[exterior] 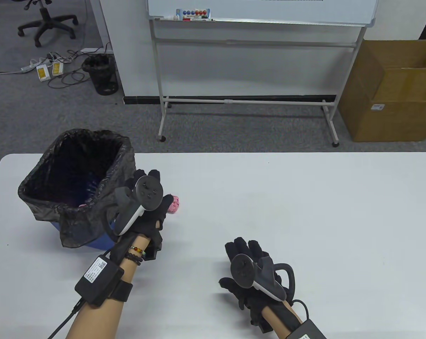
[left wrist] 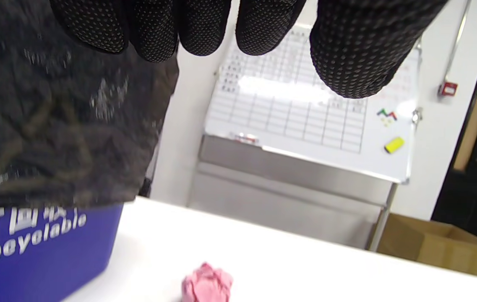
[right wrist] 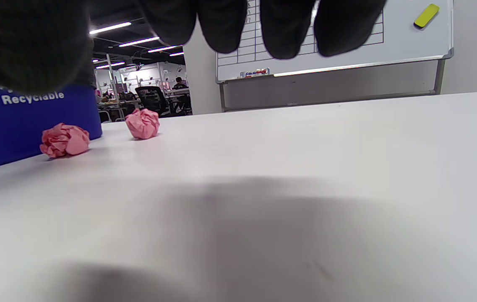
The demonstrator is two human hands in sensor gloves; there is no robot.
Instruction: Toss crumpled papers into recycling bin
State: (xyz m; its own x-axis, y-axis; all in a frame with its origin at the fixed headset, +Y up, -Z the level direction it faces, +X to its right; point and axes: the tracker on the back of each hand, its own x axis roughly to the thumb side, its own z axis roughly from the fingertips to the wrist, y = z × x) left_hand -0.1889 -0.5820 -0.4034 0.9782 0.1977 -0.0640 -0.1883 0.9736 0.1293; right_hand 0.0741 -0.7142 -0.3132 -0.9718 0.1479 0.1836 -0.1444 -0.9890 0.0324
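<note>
The blue recycling bin (exterior: 75, 240) with a black bag liner (exterior: 75, 166) stands at the table's left. My left hand (exterior: 152, 187) hovers just right of the bin. In the left wrist view its fingers (left wrist: 347, 50) are spread and hold nothing above a pink crumpled paper ball (left wrist: 207, 287). That ball (exterior: 174, 204) peeks out right of the hand. The right wrist view shows two pink balls, one (right wrist: 65, 140) against the bin (right wrist: 11, 126) and one (right wrist: 142, 123) farther back. My right hand (exterior: 243, 252) rests low at the table's front middle, holding nothing.
The white table (exterior: 304, 212) stretches to the right. Behind it stand a whiteboard on a wheeled frame (exterior: 248, 99), a cardboard box (exterior: 393, 91) on the floor at right, and a black waste basket (exterior: 101, 74) at back left.
</note>
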